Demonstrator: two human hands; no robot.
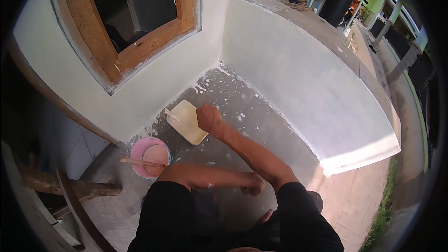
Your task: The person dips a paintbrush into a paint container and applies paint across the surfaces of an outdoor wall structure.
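Observation:
My right hand is closed over the right side of a cream rectangular tray; what it grips is hidden. A pale stick-like tool lies angled across the tray, partly blurred. My left arm reaches across below, with my left hand curled in the shade under my right forearm; whether it holds anything is hidden. A pink bucket of pale pink liquid stands left of my arms, a wooden stick across it. White paint spots mark the grey floor around the tray.
A wood-framed window sits in the pale wall at upper left. A low pale wall with a ledge curves along the right, a paved path and grass strip beyond. Wooden pieces stand at lower left.

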